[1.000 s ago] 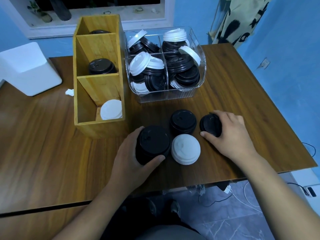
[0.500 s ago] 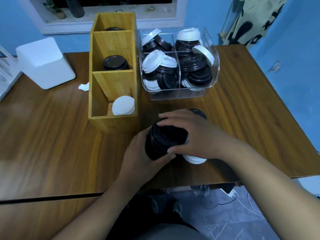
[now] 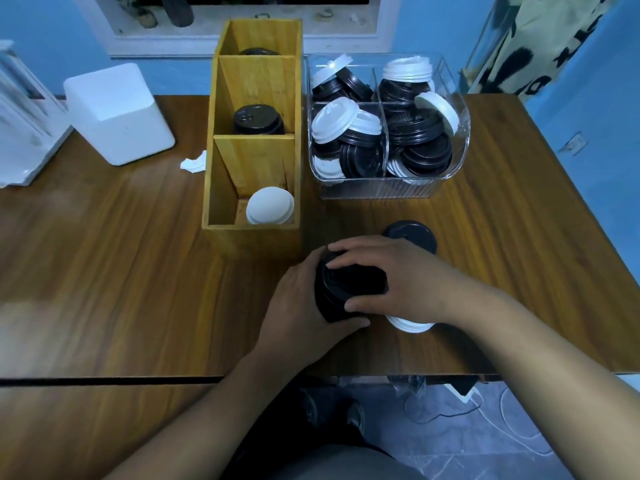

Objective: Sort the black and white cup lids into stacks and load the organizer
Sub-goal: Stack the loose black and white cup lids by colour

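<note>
Between left hand (image 3: pixel 301 306) and right hand (image 3: pixel 391 275), black lid stack (image 3: pixel 343 289)

Wood, clear plastic and matt lids on your bench.
Your table (image 3: pixel 104 271) shows smooth wood grain with a dull sheen. The organizer (image 3: pixel 256 95) is bare light wood, grain visible, matt. The bin (image 3: pixel 388 187) is clear glossy plastic with a ribbed lower wall. The black lid stack (image 3: pixel 349 289) you grip looks like plastic, semi-gloss with faint highlights. The white lids (image 3: pixel 270 206) in the organizer's near compartment are matt plastic. The white box (image 3: pixel 117 112) is smooth and matt, plastic by the look. The scrap (image 3: pixel 194 164) beside the organizer is crumpled paper or tissue. The hanging cloth (image 3: pixel 540 39) is printed fabric. The floor (image 3: pixel 485 455) is glossy stone-look tile.
</note>
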